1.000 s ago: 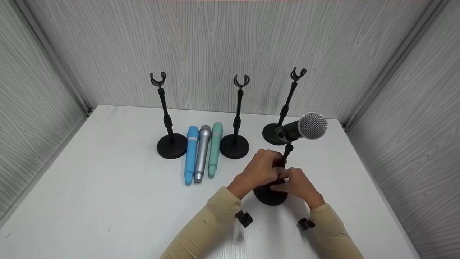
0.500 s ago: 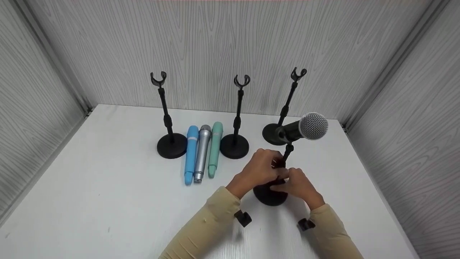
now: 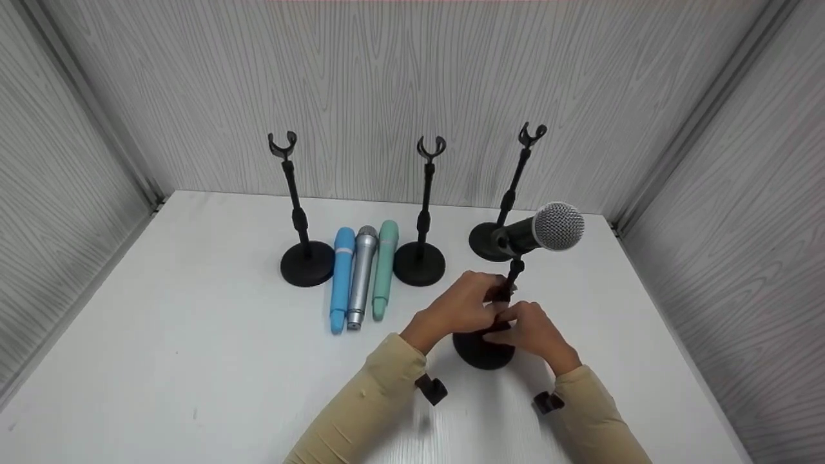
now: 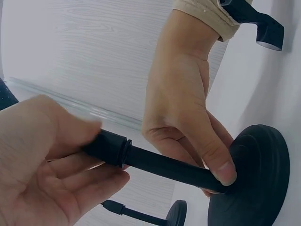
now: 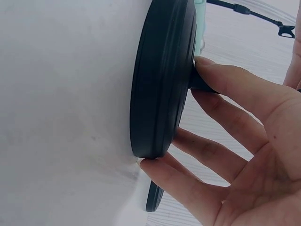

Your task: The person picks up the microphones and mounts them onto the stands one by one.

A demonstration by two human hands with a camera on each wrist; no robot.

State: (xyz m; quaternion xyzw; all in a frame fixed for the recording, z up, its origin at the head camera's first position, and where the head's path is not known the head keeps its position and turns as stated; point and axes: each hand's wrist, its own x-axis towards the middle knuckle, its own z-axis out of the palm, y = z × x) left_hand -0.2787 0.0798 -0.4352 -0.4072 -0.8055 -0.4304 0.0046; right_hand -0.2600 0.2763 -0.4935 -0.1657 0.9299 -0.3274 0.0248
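In the head view, we see little change over the last second: everything sits a touch lower than half a second ago, which we put down to a slight head movement. The black microphone (image 3: pixel 523 236) is seated in the clip of the nearest stand (image 3: pixel 485 356), as it was, and that stand keeps its place on the surface (image 3: pixel 225 361). The blue microphone (image 3: pixel 342 280), silver microphone (image 3: pixel 362 278) and green microphone (image 3: pixel 385 270) lie as before between two other stands. We judge that the work on the held stand is at the same step.

In the left wrist view, we see the left hand (image 4: pixel 51 165) with its fingers curled around the thicker collar (image 4: pixel 110 147) of the pole; its thumb looks blurred, so we suspect a small motion there.

In the right wrist view, we see the right hand (image 5: pixel 244 136) pinching the foot of the pole between thumb and finger, another finger touching the rim of the base (image 5: pixel 162 89). We read that as steadying.
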